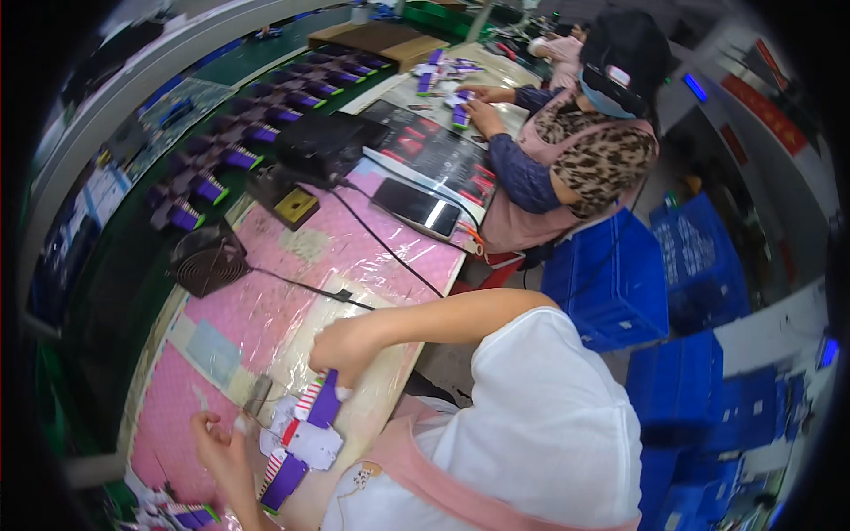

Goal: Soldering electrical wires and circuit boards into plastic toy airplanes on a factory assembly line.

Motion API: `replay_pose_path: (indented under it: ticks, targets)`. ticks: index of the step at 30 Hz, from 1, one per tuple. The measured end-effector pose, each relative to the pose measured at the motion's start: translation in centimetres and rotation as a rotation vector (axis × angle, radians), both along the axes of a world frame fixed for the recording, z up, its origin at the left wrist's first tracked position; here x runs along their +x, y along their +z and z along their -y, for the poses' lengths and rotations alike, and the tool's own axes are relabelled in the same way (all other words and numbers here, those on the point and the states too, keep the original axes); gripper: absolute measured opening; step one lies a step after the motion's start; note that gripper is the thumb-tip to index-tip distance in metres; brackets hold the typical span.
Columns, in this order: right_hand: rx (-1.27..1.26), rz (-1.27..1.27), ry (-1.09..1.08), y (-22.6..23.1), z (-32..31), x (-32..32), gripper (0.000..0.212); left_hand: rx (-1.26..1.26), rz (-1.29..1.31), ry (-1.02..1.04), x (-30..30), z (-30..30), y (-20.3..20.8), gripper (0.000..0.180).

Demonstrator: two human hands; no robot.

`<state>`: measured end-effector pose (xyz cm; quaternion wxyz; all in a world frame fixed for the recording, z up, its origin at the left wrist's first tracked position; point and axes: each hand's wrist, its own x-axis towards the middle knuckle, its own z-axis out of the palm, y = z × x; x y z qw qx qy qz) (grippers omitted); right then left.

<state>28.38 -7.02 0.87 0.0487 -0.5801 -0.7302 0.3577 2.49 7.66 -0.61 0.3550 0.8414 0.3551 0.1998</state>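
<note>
A toy wing piece [312, 435] lies on the bench right in front of me. It has a white middle, purple panels, red-and-white stripes and green tips. Over its far end is my right hand [343, 352], fingers curled closed; what they hold, if anything, is hidden. A white cover shows on one of its fingertips. To the left of the piece my left hand [223, 450] is raised with thumb and forefinger apart, white covers on the tips, and no object visible between them. A small metal part [258, 394] stands by the piece's far left edge, too blurred to name.
A small black fan [210, 259], a soldering-iron stand with a yellow sponge [297, 209], a black box [328, 142] and a phone [415, 209] sit farther up. Cables cross the pink mat [266, 301]. Similar wing pieces [211, 188] line the left. A co-worker [575, 150] handles another; blue crates [611, 279] stand right.
</note>
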Motion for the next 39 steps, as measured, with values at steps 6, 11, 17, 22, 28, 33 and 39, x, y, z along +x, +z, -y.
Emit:
replay_pose_path:
  ticks: [6, 11, 17, 22, 28, 33, 39]
  targets:
    - [-0.505, -0.904, -0.305, 3.1, 3.6, 0.0, 0.021, -0.754, 0.570, 0.383, -4.7, -2.8, -0.3, 0.030]
    - [-0.134, -0.849, -0.518, 4.2, -3.4, -5.2, 0.028, -0.444, 0.786, 0.803, -5.3, -3.4, -2.5, 0.034]
    - [0.128, -1.205, -0.959, -2.7, -26.9, -7.4, 0.011, 0.041, 0.373, 0.535, -3.9, -1.0, -3.2, 0.030]
    - [0.166, -1.194, -1.660, -7.2, -36.0, -3.6, 0.007, 0.170, 0.412, 0.507, -4.4, -1.3, -4.4, 0.027]
    - [0.436, -1.203, -2.044, -8.3, -36.5, -0.9, 0.010, -0.032, 0.274, 0.482, -4.6, -1.2, -2.8, 0.025]
    - [0.682, -1.071, -1.985, -8.1, -35.9, -0.8, 0.040, -0.043, 0.224, 0.461, -3.5, -0.8, -3.5, 0.025]
    - [0.514, -1.271, -1.333, -3.9, -30.0, -9.6, 0.027, 0.068, 0.267, 0.372, -4.0, -1.1, -4.9, 0.040]
